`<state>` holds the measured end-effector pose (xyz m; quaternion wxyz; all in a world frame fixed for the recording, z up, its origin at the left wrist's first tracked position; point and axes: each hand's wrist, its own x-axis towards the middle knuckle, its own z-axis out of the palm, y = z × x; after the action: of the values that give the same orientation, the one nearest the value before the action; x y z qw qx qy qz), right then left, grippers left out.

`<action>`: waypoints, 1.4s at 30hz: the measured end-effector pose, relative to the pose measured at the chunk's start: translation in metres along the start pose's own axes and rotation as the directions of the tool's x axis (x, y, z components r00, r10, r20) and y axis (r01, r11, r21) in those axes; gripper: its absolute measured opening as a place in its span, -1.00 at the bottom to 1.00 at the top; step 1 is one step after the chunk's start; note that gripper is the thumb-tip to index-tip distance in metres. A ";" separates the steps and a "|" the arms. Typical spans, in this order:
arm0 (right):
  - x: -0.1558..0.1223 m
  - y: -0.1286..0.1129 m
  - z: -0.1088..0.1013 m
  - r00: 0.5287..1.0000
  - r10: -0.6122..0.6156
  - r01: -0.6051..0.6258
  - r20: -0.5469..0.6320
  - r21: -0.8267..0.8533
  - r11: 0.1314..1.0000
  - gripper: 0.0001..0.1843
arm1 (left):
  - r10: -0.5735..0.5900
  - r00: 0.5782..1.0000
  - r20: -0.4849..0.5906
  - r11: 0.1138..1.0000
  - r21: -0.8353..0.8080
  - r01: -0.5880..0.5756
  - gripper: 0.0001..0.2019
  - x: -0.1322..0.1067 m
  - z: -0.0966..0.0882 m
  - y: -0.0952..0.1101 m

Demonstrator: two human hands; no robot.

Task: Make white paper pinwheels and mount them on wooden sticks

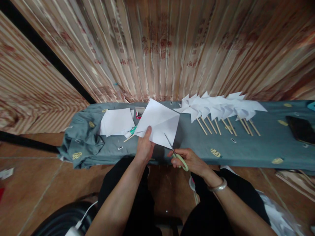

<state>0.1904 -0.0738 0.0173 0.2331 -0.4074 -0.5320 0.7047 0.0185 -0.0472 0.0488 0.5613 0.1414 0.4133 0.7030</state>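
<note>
Left hand (145,146) grips a white paper sheet (158,119) along its near left edge, thumb flat on top, the other fingers mostly hidden beneath. This hold probably steadies the sheet and leaves its near right corner free for the blades. Right hand (190,160) is closed around the green handles of the scissors (182,162); a blade lies over that corner, pointing inward, likely to follow a line toward the middle. Depth of any cut: cannot tell.

Position: sheet extends ahead of the left hand, over the near middle of the cloth-covered desk (197,141); its near right corner sits just ahead and left of the right hand. Paper stack (117,122) lies to the left, pinwheels (214,106) overlap in a row to the right, both apparently placed to keep the middle workable.
</note>
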 end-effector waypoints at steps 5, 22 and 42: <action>0.000 0.002 0.000 1.000 -0.009 0.009 -0.009 0.013 1.000 -0.41 | -0.007 1.000 -0.009 1.000 0.004 0.007 -0.62 -0.001 0.001 0.001; 0.001 0.003 0.002 0.999 0.004 -0.003 -0.036 0.044 0.999 -0.41 | 0.011 1.000 -0.013 1.000 -0.002 -0.011 -0.61 0.001 0.000 0.000; 0.003 0.004 0.002 0.997 -0.013 0.015 -0.071 0.024 1.000 -0.38 | -0.014 1.000 -0.002 1.000 0.021 0.014 -0.68 -0.002 0.001 -0.004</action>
<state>0.1879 -0.0738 0.0123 0.2617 -0.4257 -0.5177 0.6944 0.0224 -0.0490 0.0470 0.5643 0.1438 0.4223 0.6947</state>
